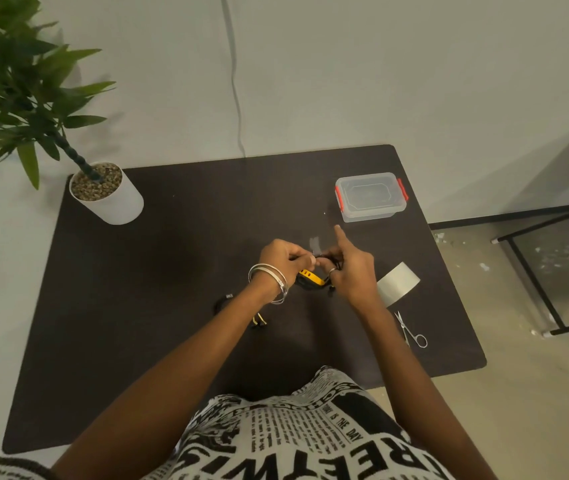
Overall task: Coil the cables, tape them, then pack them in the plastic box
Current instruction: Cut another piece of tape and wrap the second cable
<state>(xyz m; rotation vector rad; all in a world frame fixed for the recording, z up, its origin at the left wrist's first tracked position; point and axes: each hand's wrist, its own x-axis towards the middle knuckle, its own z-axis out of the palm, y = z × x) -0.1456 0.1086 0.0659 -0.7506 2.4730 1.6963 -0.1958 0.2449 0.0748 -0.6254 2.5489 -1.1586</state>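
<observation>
While both hands pinch the black coiled cable near the plastic box, left hand and right hand hide most of it, right forefinger straight

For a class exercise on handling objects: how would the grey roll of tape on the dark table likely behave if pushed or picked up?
The grey roll of tape appears to lie tilted near its round edge on the dark table, so a push might set it rolling. It looks compact and stiff, so probably easy to grasp without deforming. Its smooth side may be slightly slippery.
</observation>
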